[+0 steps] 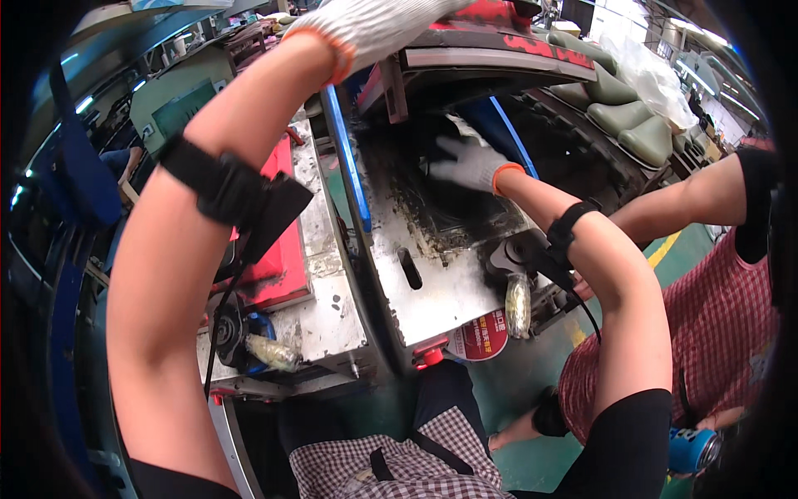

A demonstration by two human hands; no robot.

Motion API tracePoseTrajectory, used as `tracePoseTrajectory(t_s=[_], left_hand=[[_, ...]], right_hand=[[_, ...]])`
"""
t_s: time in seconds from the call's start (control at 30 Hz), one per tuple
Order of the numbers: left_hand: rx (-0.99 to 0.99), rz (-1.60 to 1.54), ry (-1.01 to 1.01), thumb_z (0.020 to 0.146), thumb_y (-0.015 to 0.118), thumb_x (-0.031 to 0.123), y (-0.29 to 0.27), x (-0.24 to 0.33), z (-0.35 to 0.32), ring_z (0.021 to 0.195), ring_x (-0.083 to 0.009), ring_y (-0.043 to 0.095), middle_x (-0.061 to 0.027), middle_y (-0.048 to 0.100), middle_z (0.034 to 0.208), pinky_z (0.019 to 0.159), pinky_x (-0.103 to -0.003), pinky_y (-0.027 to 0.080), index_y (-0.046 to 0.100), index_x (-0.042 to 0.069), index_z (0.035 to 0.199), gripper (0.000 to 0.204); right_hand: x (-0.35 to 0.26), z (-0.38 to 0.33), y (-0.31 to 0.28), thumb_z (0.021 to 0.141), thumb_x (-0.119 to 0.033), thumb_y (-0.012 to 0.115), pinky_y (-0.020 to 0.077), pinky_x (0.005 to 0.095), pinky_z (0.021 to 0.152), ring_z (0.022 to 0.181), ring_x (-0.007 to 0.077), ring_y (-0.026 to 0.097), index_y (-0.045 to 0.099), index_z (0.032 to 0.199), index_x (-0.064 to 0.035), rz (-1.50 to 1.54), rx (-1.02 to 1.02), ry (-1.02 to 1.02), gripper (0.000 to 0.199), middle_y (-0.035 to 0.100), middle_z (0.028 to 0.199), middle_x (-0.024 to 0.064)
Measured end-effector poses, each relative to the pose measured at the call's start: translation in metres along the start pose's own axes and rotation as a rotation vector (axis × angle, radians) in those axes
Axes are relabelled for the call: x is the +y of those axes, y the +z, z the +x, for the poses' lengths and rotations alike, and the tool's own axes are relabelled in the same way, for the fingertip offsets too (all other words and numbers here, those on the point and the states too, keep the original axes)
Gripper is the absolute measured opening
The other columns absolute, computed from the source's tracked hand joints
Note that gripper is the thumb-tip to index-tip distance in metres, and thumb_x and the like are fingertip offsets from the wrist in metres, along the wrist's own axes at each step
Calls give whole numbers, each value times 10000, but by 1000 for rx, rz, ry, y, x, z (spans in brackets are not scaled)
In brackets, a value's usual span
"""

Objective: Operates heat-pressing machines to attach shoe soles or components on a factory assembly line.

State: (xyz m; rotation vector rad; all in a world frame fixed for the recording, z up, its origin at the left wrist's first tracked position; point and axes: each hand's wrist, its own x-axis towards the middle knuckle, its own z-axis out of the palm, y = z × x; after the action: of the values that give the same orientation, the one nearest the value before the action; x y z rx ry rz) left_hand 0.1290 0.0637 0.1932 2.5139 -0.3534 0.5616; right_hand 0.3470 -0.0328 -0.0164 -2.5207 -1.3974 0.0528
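Observation:
My left hand (374,32), in a white knit glove with an orange cuff, reaches up beside the raised red-and-black upper part (482,46) of a machine. Its fingers run past the top edge of the picture, so their grip is hidden. Below that raised part, my right hand (472,165), in a matching glove, hovers over or touches a dark, soiled plate (440,195); which of the two I cannot tell. Its fingers are spread, slightly blurred, with nothing seen in them. The plate lies on a worn metal bed (399,283) between blue bars (347,158).
A red plate (287,258) lies on the neighbouring metal bed at left. Tape-wrapped handles (517,306) stick out at the front. Olive-green padded pieces (644,137) are stacked at back right. Close at right stands a co-worker in a red checked apron (698,320), near a blue can (694,451).

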Motion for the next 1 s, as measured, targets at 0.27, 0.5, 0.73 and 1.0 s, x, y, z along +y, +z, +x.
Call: tracePoseTrajectory(t_s=[0.27,0.5,0.73,1.0], left_hand=[[56,308,162,980,656,431,4,-24,71,1216,-252,648,-130,711,1328,1063,-354,472,670,103,1380,518],[120,233,131,961,674,410,15,-28,69,1154,-231,664,-107,730,1284,1009,-354,492,699,104,1341,488],[282,410,46,871,685,374,40,-22,39,1217,-387,645,-243,672,1300,1039,-437,498,701,99,1290,501],[454,513,227,852,710,242,158,-57,-11,1185,-410,615,-223,647,1237,1044,-484,477,584,62,1373,566]], right_hand=[[10,-7,-2,851,-649,599,407,501,1179,1429,502,459,268,1674,-308,-129,-190,9,951,366,1589,337],[-6,-9,3,859,-718,579,429,504,1157,1396,514,491,266,1675,-299,-218,-182,55,969,437,1504,383],[1,-54,-17,894,-787,548,388,466,1190,1452,445,454,371,1630,-120,-128,-59,-61,1009,434,1571,329],[-7,-240,-1,890,-334,722,464,510,1051,1230,420,568,663,1244,-49,36,352,-386,458,620,1257,212]])
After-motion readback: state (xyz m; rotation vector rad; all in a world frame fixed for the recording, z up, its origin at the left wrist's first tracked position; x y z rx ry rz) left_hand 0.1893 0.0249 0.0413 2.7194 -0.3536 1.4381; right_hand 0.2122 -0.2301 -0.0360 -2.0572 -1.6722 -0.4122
